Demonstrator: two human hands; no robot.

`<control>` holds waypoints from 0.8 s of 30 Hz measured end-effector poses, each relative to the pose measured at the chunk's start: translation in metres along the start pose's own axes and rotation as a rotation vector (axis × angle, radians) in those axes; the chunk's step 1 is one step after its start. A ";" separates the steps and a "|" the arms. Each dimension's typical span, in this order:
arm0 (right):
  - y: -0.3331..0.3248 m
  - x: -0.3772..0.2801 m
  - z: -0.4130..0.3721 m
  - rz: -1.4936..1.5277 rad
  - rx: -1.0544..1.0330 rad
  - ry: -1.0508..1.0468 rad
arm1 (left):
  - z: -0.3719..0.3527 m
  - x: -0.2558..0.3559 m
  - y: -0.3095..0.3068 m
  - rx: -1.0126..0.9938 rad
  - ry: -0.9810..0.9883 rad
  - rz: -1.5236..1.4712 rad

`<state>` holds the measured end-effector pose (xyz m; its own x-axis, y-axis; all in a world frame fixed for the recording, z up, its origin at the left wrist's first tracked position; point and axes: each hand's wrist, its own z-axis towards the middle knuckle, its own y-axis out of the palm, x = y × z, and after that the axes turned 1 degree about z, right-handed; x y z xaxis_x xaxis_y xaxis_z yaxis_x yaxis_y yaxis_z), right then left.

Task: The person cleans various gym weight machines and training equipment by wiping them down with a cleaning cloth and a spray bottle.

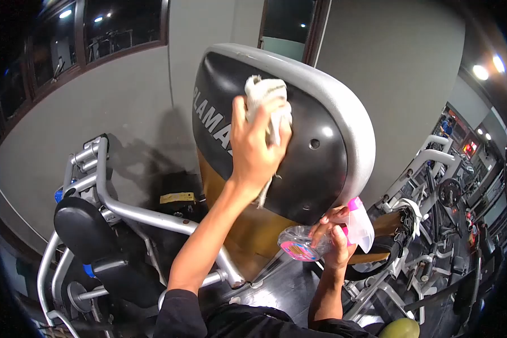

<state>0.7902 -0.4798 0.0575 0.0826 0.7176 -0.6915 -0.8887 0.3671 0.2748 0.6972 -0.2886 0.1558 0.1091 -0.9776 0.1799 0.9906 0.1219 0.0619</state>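
cloth [267, 96], white and crumpled, clutched in left grip [256, 147] against glossy pad [315, 169]; right grip [335, 241] clasps clear bottle [296, 241].

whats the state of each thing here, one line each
cloth: bunched, pressed on the pad by the left hand
pad: upright, glossy, cloth against its face
bottle: gripped in the right hand, tipped sideways, clear of the pad
ceiling lights: on

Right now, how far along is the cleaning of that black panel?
Midway, probably. The black panel looks glossy already; the left hand presses a white cloth near its top; the right hand holds a spray bottle. The grey bars and round pad may remain.
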 end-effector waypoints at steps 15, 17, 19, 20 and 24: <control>0.003 0.000 -0.004 -0.129 -0.027 0.076 | -0.012 0.018 0.001 -0.132 0.132 -0.082; 0.009 -0.003 -0.001 -0.152 -0.027 0.073 | -0.028 0.024 -0.001 -0.128 0.210 -0.064; 0.010 -0.006 -0.001 -0.232 -0.013 0.103 | -0.060 0.021 -0.011 -0.180 0.413 -0.091; 0.005 -0.004 -0.004 -0.266 -0.023 0.107 | -0.074 0.022 -0.017 -0.228 0.466 -0.088; 0.003 -0.003 -0.006 -0.214 -0.012 0.130 | -0.090 0.006 -0.030 -0.281 0.617 -0.077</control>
<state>0.7847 -0.4846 0.0562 0.2116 0.5420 -0.8133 -0.8623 0.4953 0.1057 0.6750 -0.3136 0.0669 -0.0185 -0.9108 -0.4125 0.9720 0.0802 -0.2207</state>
